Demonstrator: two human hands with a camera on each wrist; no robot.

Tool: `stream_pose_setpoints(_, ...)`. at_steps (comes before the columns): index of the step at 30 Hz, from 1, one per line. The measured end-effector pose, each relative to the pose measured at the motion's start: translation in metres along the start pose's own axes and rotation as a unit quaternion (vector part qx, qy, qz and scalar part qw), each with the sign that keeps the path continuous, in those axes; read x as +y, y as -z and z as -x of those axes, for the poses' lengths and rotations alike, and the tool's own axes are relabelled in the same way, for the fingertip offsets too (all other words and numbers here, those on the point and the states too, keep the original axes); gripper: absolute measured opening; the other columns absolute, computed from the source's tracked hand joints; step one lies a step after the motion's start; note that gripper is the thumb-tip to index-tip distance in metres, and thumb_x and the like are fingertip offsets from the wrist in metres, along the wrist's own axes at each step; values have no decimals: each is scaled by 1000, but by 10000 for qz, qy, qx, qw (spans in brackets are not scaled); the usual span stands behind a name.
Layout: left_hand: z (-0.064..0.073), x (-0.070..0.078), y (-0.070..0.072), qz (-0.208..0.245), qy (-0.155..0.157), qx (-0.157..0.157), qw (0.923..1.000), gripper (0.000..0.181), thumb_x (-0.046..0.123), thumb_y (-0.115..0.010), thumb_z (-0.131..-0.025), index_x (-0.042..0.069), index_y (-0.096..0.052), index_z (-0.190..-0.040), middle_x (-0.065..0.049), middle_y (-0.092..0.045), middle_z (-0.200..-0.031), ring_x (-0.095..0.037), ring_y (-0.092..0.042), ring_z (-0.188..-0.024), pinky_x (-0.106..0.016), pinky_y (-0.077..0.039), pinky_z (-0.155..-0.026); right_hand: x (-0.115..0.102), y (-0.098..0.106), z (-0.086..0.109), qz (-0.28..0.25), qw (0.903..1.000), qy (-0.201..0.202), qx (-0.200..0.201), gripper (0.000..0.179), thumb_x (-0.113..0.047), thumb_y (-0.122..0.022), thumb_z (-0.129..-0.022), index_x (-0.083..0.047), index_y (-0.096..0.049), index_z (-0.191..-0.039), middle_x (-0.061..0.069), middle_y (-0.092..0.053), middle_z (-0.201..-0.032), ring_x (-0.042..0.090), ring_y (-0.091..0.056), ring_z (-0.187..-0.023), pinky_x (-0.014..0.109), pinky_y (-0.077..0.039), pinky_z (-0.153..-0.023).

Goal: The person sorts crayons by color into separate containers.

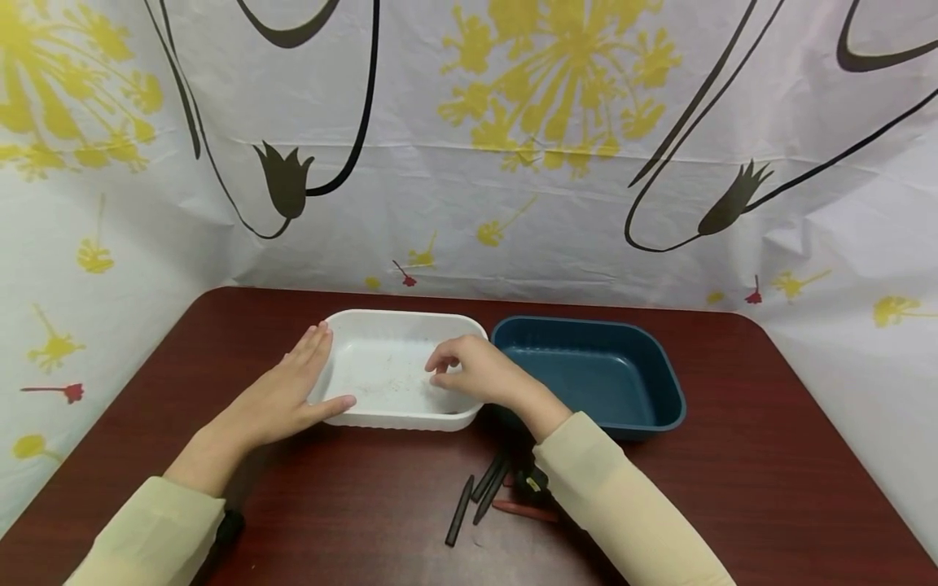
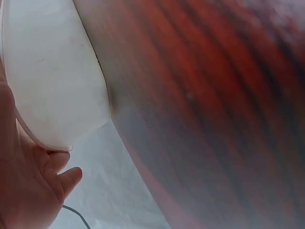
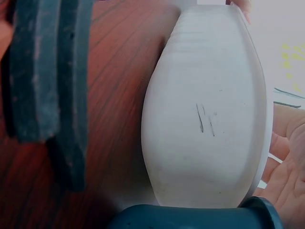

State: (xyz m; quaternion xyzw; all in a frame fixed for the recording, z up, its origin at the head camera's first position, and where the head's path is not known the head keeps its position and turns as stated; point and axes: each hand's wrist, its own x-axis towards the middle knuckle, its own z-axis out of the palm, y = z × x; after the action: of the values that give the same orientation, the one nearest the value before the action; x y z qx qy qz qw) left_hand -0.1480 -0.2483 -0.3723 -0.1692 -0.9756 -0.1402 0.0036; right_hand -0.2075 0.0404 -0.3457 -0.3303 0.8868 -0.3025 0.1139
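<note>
A white tray (image 1: 381,370) stands on the table, its inside marked with small dark specks. My left hand (image 1: 282,399) lies along its left end, fingers straight against the rim and thumb spread over the front edge. In the left wrist view the left hand (image 2: 33,176) shows beside the tray's outer wall. My right hand (image 1: 479,374) reaches over the tray's right end, fingers bent, with a gap between thumb and forefinger and nothing visible in it. In the right wrist view part of the right hand (image 3: 288,167) shows behind the tray wall (image 3: 205,114), its fingertips hidden.
A dark blue tray (image 1: 663,382) stands close to the right of the white one. In front lie several black crayon-like sticks (image 1: 459,510) and a reddish-brown stick (image 1: 523,511), partly under the right sleeve. A patterned white sheet (image 1: 410,203) hangs behind the table.
</note>
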Motion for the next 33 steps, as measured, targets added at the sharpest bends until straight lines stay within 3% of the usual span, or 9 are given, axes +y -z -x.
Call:
stream_pose_setpoints(5, 0, 1, 1, -50, -26, 34, 10000, 103, 68, -47, -82, -1, -8, -147, -12, -2, -156, -26, -2, -144, -53, -21, -110, 2, 1, 2, -90, 9999, 124, -37, 19, -18, -65, -86, -10, -70, -103, -2, -68, -93, 17, -59, -91, 32, -48, -83)
stream_pose_setpoints(13, 0, 1, -1, -37, -47, 128, 9999, 101, 67, -48, -82, -1, -10, -147, -12, -4, -156, -25, -3, -144, -53, -22, -110, 1, 5, 5, -391, 9984, 363, -172, 29, -19, -65, -86, -6, -65, -113, 10, -65, -110, 27, -56, -104, 45, -45, -92)
stream_pose_setpoints(20, 1, 0, -1, -41, -76, 130, 9999, 101, 66, -49, -82, 0, -9, -148, -12, -4, -156, -25, -3, -144, -54, -22, -110, 1, 6, 10, -516, 9977, 393, -186, 29, -22, -66, -86, -10, -65, -112, 8, -64, -114, 25, -54, -110, 46, -43, -96)
stream_pose_setpoints(33, 1, -1, -2, -227, -101, 15, 9997, 103, 69, -46, -82, 3, -5, -148, -10, 0, -156, -28, -4, -144, -54, -23, -109, 2, 11, 23, -373, 9979, 523, -70, 28, -24, -63, -88, -16, -63, -114, 1, -62, -119, 22, -56, -112, 43, -46, -92)
